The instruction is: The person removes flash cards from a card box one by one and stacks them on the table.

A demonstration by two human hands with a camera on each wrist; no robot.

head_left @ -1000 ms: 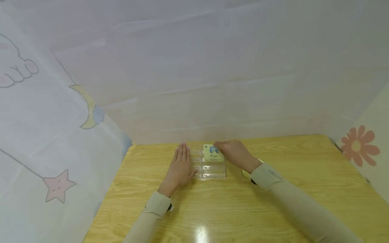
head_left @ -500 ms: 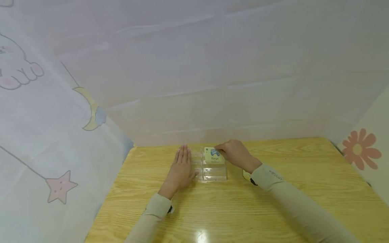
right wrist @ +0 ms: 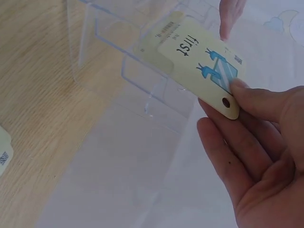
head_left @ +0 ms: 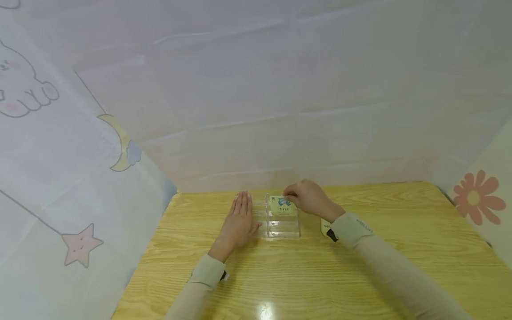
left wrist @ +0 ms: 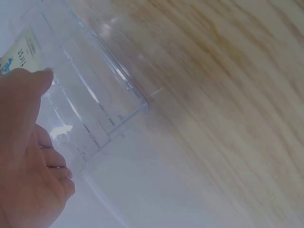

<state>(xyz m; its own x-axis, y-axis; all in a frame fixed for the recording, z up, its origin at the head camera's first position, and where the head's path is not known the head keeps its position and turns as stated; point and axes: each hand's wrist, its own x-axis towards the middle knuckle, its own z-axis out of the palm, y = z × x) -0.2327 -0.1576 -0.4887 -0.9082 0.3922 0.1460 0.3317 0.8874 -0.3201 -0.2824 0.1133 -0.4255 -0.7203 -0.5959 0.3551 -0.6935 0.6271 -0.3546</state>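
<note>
My right hand (head_left: 310, 199) pinches a pale yellow flash card (right wrist: 199, 61) by its corner with the punched hole, thumb on the printed face. The card reads "first" and has a blue drawing on it. Its lower end sits in an upper tier of a clear acrylic display rack (head_left: 283, 229), leaning back. Along the rack's left side lies my left hand (head_left: 238, 224), fingers straight and together, thumb out towards the front tiers. In the left wrist view, that thumb overlaps the rack (left wrist: 90, 95) near the card.
A second yellow card (head_left: 326, 226) lies on the wooden table (head_left: 260, 271) to the right of the rack, partly hidden under the right sleeve. Close behind the rack rises a pale fabric backdrop (head_left: 240, 146) with printed moon, star and flower.
My right hand shifts slightly while keeping its pinch on the flash card. More of the second card shows beside the right cuff. My left hand stays at the rack.
</note>
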